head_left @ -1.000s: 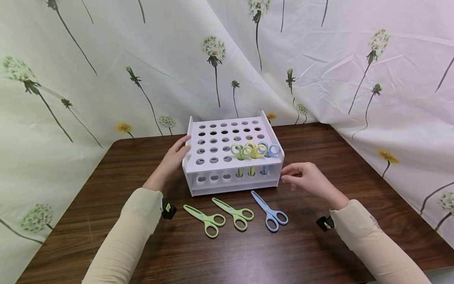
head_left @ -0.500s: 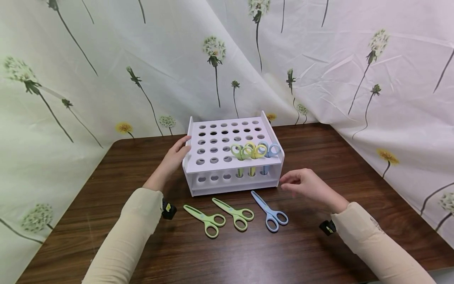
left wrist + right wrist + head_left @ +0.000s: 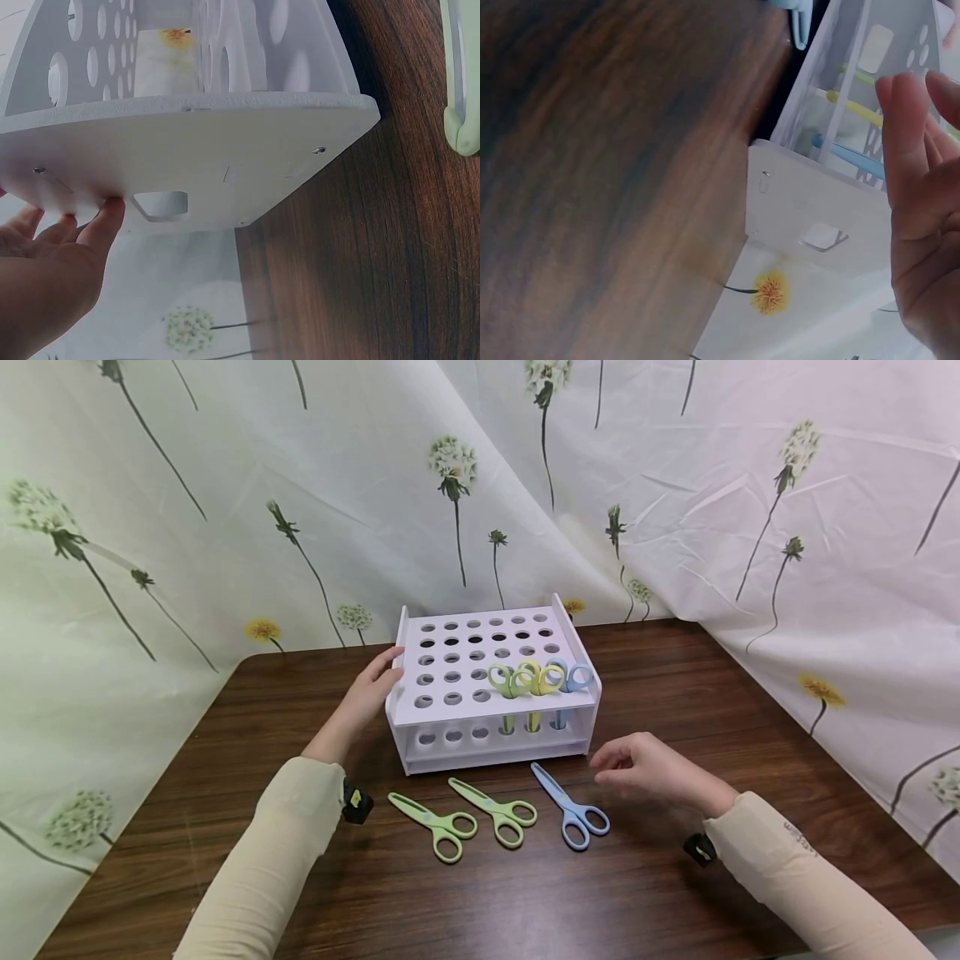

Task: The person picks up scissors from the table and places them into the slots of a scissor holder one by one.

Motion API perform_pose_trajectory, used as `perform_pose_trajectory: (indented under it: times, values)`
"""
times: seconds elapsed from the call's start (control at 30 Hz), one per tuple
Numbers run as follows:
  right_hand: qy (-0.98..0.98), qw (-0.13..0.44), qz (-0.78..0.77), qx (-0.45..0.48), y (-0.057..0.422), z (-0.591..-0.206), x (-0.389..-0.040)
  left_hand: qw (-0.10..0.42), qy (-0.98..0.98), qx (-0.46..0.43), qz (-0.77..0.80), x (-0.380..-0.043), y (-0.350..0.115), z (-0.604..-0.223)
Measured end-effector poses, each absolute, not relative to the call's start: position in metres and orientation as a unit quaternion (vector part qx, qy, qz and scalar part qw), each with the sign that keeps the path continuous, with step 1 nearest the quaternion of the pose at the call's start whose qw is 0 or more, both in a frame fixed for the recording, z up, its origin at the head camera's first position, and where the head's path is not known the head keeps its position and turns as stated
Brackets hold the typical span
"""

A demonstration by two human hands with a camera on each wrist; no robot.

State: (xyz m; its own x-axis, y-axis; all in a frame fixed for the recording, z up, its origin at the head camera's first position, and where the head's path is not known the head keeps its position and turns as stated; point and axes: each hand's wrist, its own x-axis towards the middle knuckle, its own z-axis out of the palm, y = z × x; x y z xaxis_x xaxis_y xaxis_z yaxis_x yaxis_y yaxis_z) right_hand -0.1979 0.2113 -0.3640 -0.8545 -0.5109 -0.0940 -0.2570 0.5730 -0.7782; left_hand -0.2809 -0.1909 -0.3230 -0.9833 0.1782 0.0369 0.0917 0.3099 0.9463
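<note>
Firstly, I list one white rack (image 3: 463, 666); right three holes of its front row hold racked green scissors (image 3: 512, 689), racked yellow scissors (image 3: 538, 687) and racked blue scissors (image 3: 567, 685), handles up. On the worktop (image 3: 510, 902) before it: outer green scissors (image 3: 427, 817), middle green scissors (image 3: 495, 808), loose blue scissors (image 3: 567, 804), tips slanting left toward the rack. Left grip (image 3: 372, 685): fingers extended, touching the rack's left side. Right grip (image 3: 641, 766): fingers loosely bent, thumb apart, near the loose blue scissors; worktop's right edge well apart.

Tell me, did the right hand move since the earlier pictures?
Yes. In the head view, judged against the white rack, the right hand has moved down the picture, closer to the loose blue scissors' handles.
</note>
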Motion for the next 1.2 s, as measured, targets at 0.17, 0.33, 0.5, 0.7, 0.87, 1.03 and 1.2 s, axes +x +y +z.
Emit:
perform_pose_trajectory:
  times: [0.17, 0.33, 0.5, 0.7, 0.87, 1.03, 1.2]
  values:
    - [0.88, 0.165, -0.372, -0.246, 0.211, -0.366, -0.198, 0.03, 0.813, 0.085, 0.575, -0.284, -0.191, -0.327]
    - [0.88, 0.172, -0.36, -0.259, 0.211, -0.369, -0.195, 0.029, 0.814, 0.083, 0.574, -0.285, -0.191, -0.327]
    - [0.873, 0.193, -0.356, -0.272, 0.212, -0.372, -0.194, 0.029, 0.815, 0.088, 0.573, -0.286, -0.192, -0.328]
    - [0.872, 0.204, -0.347, -0.277, 0.214, -0.376, -0.194, 0.028, 0.814, 0.091, 0.574, -0.286, -0.193, -0.329]
    - [0.87, 0.211, -0.35, -0.276, 0.214, -0.379, -0.194, 0.032, 0.813, 0.086, 0.575, -0.285, -0.192, -0.327]
    - [0.868, 0.218, -0.35, -0.276, 0.215, -0.382, -0.193, 0.042, 0.806, 0.081, 0.585, -0.276, -0.188, -0.316]
    - [0.865, 0.228, -0.349, -0.278, 0.216, -0.384, -0.192, 0.044, 0.809, 0.079, 0.581, -0.263, -0.181, -0.303]
